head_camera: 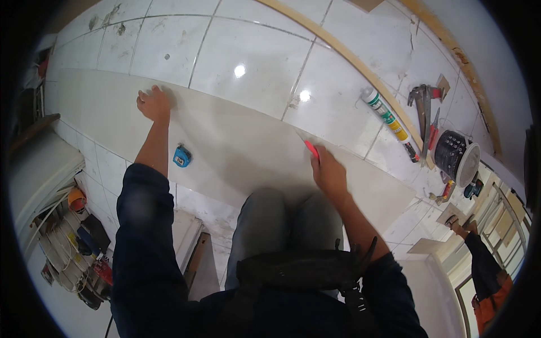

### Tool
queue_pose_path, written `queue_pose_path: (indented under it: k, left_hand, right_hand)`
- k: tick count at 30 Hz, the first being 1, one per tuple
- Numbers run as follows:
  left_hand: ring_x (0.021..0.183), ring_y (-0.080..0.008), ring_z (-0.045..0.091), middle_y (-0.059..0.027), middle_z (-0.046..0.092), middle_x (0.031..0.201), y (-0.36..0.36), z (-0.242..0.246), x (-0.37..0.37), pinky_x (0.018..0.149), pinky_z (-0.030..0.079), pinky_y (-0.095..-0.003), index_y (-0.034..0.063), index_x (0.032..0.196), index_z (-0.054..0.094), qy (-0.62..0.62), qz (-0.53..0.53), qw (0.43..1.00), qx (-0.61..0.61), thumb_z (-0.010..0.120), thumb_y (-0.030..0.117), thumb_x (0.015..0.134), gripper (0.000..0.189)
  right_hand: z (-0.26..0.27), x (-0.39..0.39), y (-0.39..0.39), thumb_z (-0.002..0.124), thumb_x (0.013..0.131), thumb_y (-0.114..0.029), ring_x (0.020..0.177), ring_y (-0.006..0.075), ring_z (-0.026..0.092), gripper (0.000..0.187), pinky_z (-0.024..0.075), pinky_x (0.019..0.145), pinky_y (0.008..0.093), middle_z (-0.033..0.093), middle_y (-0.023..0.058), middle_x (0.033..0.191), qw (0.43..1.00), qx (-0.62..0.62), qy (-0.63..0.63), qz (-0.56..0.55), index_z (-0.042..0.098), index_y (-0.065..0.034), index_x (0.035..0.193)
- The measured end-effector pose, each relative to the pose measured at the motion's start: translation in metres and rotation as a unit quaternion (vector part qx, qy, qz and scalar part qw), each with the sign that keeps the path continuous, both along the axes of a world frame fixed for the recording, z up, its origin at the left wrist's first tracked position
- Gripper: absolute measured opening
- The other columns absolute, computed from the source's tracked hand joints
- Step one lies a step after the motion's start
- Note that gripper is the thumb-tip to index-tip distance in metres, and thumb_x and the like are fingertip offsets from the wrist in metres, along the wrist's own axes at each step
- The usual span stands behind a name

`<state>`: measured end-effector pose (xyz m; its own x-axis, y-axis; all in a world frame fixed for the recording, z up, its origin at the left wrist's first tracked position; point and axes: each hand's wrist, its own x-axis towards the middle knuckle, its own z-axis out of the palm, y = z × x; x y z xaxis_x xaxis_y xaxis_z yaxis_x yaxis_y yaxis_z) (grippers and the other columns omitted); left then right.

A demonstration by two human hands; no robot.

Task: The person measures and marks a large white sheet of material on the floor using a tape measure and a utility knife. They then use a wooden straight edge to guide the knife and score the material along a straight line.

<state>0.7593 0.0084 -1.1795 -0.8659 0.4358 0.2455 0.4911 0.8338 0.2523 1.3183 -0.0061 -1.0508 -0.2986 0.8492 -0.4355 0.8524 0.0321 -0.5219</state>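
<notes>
A long pale grey panel [236,139] lies across the floor in front of my knees. My right hand [331,171] grips a red-handled cutter knife [312,148], whose thin tip points up and left near the panel's far edge. Over the left part of the panel is my left hand [155,105], fingers bent and somewhat apart, with nothing visible in it. Whether it touches the surface is unclear. A blue tape measure [182,156] rests on the panel, to the right of my left forearm.
Beyond the panel, a sealant tube [386,114] lies beside a long wooden strip [338,44] on white tiles. A hammer [422,101] and a black bucket [454,154] stand right. Another person [484,257] is at far right. Assorted tools [80,245] lie at left.
</notes>
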Motion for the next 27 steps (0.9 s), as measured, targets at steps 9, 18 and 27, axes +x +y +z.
queue_pose_path:
  k: [9,18,27]
  left_hand:
    - [0.145,-0.0362,0.031,-0.0255,0.038,0.153,0.04,-0.012,0.057,0.117,0.024,-0.0501,-0.0036,0.147,0.041,0.003,0.065,0.997,-0.029,0.052,0.048,0.1,0.071]
    - [0.142,-0.035,0.035,-0.0246,0.039,0.152,0.037,-0.02,0.053,0.115,0.026,-0.0491,-0.0031,0.148,0.04,0.056,0.077,0.991,-0.096,0.048,0.054,0.099,0.075]
    - [0.143,-0.0373,0.027,-0.0268,0.031,0.153,0.046,-0.01,0.06,0.119,0.018,-0.0533,-0.008,0.151,0.03,-0.01,0.063,0.994,-0.09,0.045,0.051,0.1,0.079]
  right_hand:
    - [-0.007,-0.044,0.056,0.054,0.1,-0.021,0.075,0.0372,0.07,0.022,0.0566,0.066,0.0496,0.068,0.015,0.091,0.987,-0.029,-0.043,0.151,0.055,-0.0081,0.117]
    - [-0.022,-0.122,0.092,0.053,0.098,-0.016,0.076,0.035,0.072,0.023,0.0577,0.065,0.0471,0.068,0.0152,0.093,0.951,-0.109,-0.114,0.266,0.055,-0.0078,0.119]
    - [-0.002,-0.103,0.111,0.053,0.1,-0.02,0.084,0.0357,0.071,0.023,0.0575,0.07,0.0482,0.068,0.0155,0.097,0.944,-0.159,-0.128,0.26,0.056,-0.0087,0.12]
